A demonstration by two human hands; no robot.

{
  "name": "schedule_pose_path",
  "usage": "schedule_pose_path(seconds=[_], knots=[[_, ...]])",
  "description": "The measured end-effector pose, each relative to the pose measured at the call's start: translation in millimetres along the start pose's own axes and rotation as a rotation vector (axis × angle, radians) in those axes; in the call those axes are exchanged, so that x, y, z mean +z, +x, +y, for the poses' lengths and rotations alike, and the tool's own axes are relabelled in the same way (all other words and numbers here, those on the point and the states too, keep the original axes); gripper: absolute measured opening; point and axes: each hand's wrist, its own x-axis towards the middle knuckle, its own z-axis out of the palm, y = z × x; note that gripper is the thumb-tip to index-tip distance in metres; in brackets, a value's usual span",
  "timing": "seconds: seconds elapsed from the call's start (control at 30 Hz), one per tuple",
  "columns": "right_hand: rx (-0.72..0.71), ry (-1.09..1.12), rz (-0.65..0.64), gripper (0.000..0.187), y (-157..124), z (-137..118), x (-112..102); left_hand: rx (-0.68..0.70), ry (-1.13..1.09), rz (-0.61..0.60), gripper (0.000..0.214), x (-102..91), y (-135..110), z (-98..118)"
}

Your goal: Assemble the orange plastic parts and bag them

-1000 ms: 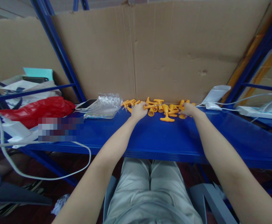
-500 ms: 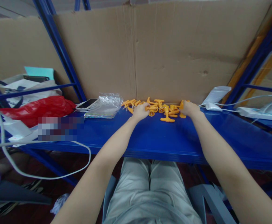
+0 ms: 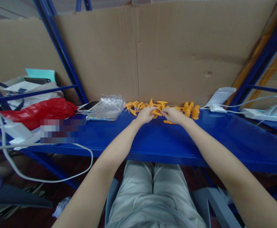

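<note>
At the far edge of the tabletop (image 3: 152, 139), the left hand (image 3: 146, 114) and right hand (image 3: 173, 115), both curled nearly closed, pinch one orange piece (image 3: 156, 112) between them, best gripped firmly and kept clear of the loose pile (image 3: 191, 110) alongside.

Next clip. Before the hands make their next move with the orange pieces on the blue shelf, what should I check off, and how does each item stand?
1. Left hand and right hand both at one orange piece between them: ok.
2. Grip closed on it: cannot tell, fingers hide it.
3. Loose orange pieces lie just behind the hands on the blue shelf: ok.
4. Orange pieces at right apart from the right hand: ok.
5. Phone and clear bag left of the hands, untouched: ok.
</note>
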Motion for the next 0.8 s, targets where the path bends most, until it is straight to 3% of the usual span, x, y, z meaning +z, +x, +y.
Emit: schedule_pose_path(seconds=[0.6, 0.8], knots=[[-0.108, 0.152, 0.001, 0.034, 2, 0, 14, 0.046, -0.049, 0.047, 0.057, 3.9, 2, -3], [-0.151, 0.175, 0.028, 0.025, 1, 1, 16, 0.078, -0.068, 0.051, 0.055, 8.2, 4, -7]])
